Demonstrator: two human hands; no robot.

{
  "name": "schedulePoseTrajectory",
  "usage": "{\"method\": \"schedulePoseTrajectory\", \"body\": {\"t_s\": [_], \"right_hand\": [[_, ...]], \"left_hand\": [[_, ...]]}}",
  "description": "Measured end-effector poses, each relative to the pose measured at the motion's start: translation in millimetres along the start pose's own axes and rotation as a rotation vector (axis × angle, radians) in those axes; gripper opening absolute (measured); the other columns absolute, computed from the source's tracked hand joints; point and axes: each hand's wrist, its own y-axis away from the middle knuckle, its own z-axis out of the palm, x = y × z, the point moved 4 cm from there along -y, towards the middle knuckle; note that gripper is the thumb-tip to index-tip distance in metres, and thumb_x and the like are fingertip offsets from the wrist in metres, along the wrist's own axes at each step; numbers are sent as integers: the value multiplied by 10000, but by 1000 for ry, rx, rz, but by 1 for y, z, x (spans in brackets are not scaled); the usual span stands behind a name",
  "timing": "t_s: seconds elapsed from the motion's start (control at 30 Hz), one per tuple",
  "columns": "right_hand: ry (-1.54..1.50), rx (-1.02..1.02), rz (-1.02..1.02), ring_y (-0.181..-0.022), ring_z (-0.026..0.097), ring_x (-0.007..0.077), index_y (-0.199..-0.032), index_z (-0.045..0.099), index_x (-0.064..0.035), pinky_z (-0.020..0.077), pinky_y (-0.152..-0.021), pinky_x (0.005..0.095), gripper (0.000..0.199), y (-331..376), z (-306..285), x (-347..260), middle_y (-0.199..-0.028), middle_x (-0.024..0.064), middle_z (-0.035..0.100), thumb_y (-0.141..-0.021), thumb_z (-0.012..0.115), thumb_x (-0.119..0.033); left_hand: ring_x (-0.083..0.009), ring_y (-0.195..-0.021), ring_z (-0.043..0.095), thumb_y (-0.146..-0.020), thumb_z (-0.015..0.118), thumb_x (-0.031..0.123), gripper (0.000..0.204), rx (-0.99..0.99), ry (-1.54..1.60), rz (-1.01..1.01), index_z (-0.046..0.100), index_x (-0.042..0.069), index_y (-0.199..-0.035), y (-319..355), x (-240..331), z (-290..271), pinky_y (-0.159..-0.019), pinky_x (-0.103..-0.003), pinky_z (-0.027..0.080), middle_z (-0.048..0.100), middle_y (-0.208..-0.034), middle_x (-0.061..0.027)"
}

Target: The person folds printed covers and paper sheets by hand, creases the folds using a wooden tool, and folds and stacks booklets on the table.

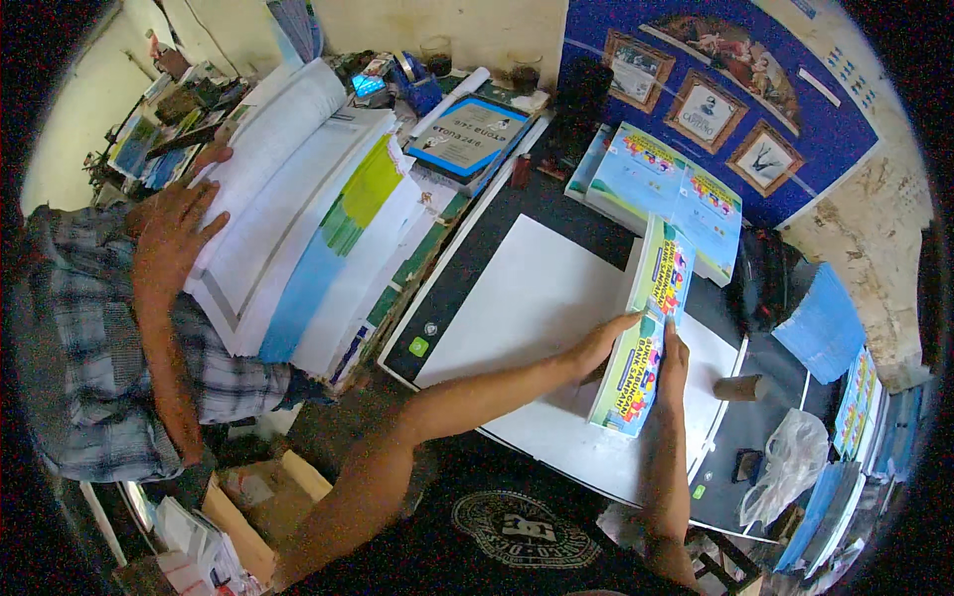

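Note:
Two short piles of small booklets lie end to end on the white board, with colourful cartoon covers. My left hand (pixel 608 341) grips the nearer booklet stack (pixel 628 389) at its far left corner, thumb by the top cover. On the same stack's right edge, my right hand (pixel 675 364) presses with its fingers extended along the side. The farther booklet stack (pixel 668 263) touches the far end of the held one. A large white sheet (pixel 527 288) covers the board (pixel 462 248) to the left of my hands.
At the left, another person in a plaid shirt (pixel 84 328) rests a hand on large printed sheets (pixel 288 189). More blue booklets (pixel 636 174) stand behind mine. To the right are a cardboard tube (pixel 738 387), a plastic bag (pixel 790 467) and blue paper stacks (pixel 823 323).

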Motion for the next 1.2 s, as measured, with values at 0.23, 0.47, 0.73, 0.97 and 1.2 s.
{"method": "schedulePoseTrajectory", "body": {"t_s": [0.23, 0.47, 0.73, 0.97, 1.2], "right_hand": [[-119, -5, 66, -716, 671, 124, -1099, 651, 37, 524, -653, 250, 478, 7, 12, -16, -910, 82, 718, -1017, 539, -421], [-104, -33, 145, -698, 687, 94, -1127, 636, 22, 560, -627, 238, 500, 10, 11, -17, -893, 63, 718, -1036, 489, -446], [-58, 29, 58, -720, 652, 105, -1100, 656, 40, 532, -666, 274, 499, 7, -3, -9, -900, 69, 715, -990, 597, -443], [-54, -12, 68, -761, 657, 102, -1159, 617, 39, 548, -696, 259, 502, 2, 4, -12, -957, 62, 702, -1017, 547, -437], [-62, -32, 76, -718, 636, 79, -1108, 651, 37, 521, -663, 234, 517, 6, 5, -16, -905, 61, 708, -1015, 549, -461]], "left_hand": [[-184, -948, 707, -1029, 401, 538, 586, 26, 22, -49, 559, 51, -1314, -5, -11, -14, -846, -335, 578, 702, -1112, -95], [-166, -908, 711, -1026, 407, 556, 599, 69, 51, -34, 574, 42, -1285, 2, -9, -10, -806, -321, 584, 708, -1080, -89], [-187, -912, 693, -1020, 463, 509, 513, 56, 233, -74, 625, 63, -1215, -14, -30, -24, -819, -358, 570, 707, -1058, -91], [-192, -948, 704, -1021, 477, 470, 522, 104, 120, -58, 611, 25, -1260, -9, -4, -25, -836, -350, 577, 698, -1132, -116], [-194, -950, 712, -1026, 471, 469, 533, 84, 114, -9, 600, 14, -1274, -11, -7, -25, -857, -347, 583, 703, -1133, -109]]}}
